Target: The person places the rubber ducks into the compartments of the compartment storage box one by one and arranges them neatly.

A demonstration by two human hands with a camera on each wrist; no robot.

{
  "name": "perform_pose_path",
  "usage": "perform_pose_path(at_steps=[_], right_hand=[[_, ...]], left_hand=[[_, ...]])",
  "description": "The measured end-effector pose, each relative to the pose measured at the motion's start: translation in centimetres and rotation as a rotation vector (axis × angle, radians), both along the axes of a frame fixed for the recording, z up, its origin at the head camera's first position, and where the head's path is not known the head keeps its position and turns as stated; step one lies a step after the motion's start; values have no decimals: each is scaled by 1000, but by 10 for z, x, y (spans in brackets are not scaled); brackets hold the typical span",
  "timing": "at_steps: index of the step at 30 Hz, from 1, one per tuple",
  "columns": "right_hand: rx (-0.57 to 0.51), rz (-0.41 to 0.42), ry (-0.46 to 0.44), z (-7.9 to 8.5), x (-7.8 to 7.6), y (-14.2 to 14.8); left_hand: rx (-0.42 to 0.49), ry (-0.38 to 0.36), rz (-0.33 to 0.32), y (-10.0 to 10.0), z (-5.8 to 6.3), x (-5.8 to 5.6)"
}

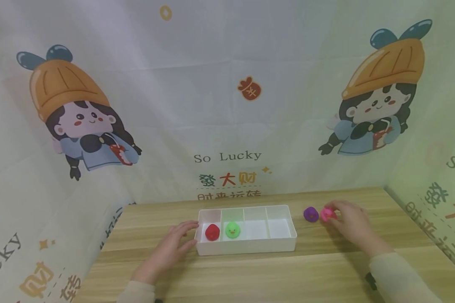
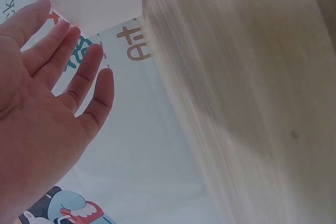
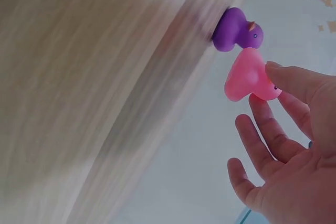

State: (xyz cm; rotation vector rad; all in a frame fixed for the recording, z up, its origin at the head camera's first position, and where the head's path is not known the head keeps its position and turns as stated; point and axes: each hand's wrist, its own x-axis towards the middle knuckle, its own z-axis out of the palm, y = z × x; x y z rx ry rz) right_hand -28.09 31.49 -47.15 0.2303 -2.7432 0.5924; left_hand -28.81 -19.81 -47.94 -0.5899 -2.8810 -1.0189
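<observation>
My right hand (image 1: 351,223) pinches a pink rubber duck (image 3: 249,77) by its head, between thumb and fingers. Its ring and little fingers hang free in the right wrist view. Close beside that duck, a purple rubber duck (image 3: 234,31) stands on the table. At the left end of a white divided tray (image 1: 246,246), my left hand (image 1: 171,246) has its fingertips right at the wall, fingers loosely extended. A red rubber toy (image 1: 212,232) lies in the tray's leftmost compartment, and a green duck (image 1: 233,230) faces me in the compartment next to it.
The tray's two right compartments hold nothing. Under everything is a wood-grain table (image 1: 250,277). A printed cloth (image 1: 227,101) with cartoon figures and lettering hangs behind the table and along both sides.
</observation>
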Motion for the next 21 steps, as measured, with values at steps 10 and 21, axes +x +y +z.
perform_pose_path(at_steps=[10,21], right_hand=[[-17,20,47,4,-1,-12],[-22,25,51,11,1,-30]], left_hand=[[-2,15,-8,2,0,0],[2,21,4,2,-1,0]])
